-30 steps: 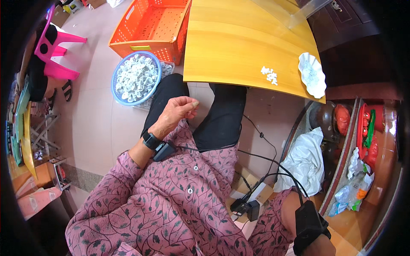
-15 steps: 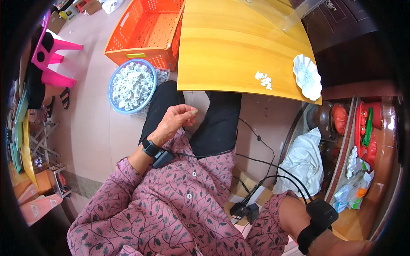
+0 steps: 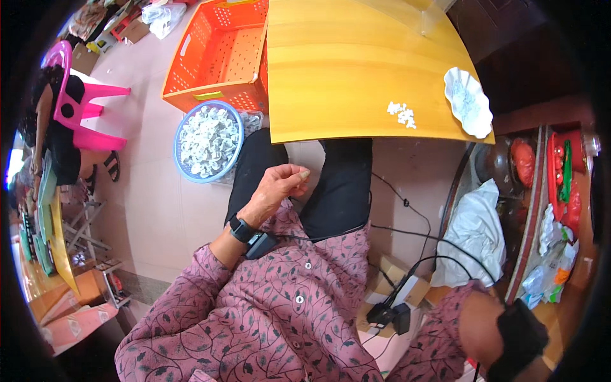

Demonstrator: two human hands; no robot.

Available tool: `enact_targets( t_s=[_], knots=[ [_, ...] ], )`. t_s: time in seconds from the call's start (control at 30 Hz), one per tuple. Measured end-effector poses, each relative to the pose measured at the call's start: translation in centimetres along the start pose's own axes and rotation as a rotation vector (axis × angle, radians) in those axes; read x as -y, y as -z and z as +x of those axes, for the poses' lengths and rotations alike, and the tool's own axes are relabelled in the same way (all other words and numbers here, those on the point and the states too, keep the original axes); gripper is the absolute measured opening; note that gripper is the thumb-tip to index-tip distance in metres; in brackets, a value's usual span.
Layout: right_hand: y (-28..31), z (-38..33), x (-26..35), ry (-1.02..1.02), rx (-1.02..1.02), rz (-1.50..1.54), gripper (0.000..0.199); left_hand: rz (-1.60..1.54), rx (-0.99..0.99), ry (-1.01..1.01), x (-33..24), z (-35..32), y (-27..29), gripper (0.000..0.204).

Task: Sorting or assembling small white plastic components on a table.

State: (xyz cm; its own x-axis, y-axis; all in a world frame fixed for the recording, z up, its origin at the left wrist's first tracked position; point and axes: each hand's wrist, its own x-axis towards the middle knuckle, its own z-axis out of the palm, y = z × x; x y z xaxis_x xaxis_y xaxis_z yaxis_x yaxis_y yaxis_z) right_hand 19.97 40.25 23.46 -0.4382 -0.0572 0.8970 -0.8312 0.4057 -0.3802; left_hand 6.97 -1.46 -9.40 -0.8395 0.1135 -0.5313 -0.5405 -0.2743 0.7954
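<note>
My left hand (image 3: 280, 188) hovers over my lap in front of the table edge, thumb and fingertips pressed together. If anything is pinched there, it is too small or hidden to make out. At the lower right my right forearm reaches out of the picture, so that hand cannot be seen. On the yellow table (image 3: 344, 83) lies a little heap of small white pieces (image 3: 402, 114). Right of the heap sits a white scalloped dish (image 3: 470, 105) holding pale bluish bits. Beside my left knee, a blue round basket (image 3: 178, 159) is full of small white and grey clear-looking parts.
An orange crate (image 3: 184, 95) stands left of the table, behind the basket. Farther left are a pink stool (image 3: 95, 137) and another person's arm. Black cables (image 3: 439, 242) run across my lap to the right. A white bag (image 3: 474, 235) rests by the right-hand shelf.
The whole view has shifted a little, with things appearing farther right. My right forearm has swung lower and outward, blurred by motion. The left hand keeps its pinch over my lap.
</note>
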Motion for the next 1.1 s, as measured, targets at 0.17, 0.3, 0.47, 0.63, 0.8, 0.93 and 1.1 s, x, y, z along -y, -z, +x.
enact_targets(
  t_s=[0.17, 0.3, 0.47, 0.63, 0.8, 0.93, 1.1],
  knots=[
    [-26.3, 3.0, 0.4, -0.127, -0.070, -0.107, 0.022, 0.006, 0.104, -0.019, 0.1, 0.7, -3.4, 0.021],
    [-29.1, 1.5, -0.5, -0.182, -0.195, -0.127, 0.021, 0.017, 0.055, 0.010, 0.6, 0.3, -2.0, 0.022],
    [-27.6, -1.3, -0.3, -0.250, -0.273, -0.172, 0.021, 0.013, 0.046, 0.012, 1.0, 0.1, -2.2, 0.020],
    [-22.8, -2.5, -2.1, -0.271, -0.297, -0.293, 0.020, 0.071, 0.047, 0.024, 1.0, -0.2, -2.7, 0.021],
    [-4.3, -7.4, -6.2, -0.359, -0.361, -0.288, 0.019, 0.060, 0.072, 0.052, 1.0, -0.3, -2.6, 0.020],
    [-1.6, -6.5, -7.8, -0.408, -0.338, -0.276, 0.019, 0.024, 0.067, 0.047, 1.3, 0.3, -2.0, 0.020],
    [-12.3, -0.5, -8.7, -0.381, -0.306, -0.346, 0.018, 0.016, 0.112, 0.038, 0.7, 1.0, -4.2, 0.020]
  ],
)
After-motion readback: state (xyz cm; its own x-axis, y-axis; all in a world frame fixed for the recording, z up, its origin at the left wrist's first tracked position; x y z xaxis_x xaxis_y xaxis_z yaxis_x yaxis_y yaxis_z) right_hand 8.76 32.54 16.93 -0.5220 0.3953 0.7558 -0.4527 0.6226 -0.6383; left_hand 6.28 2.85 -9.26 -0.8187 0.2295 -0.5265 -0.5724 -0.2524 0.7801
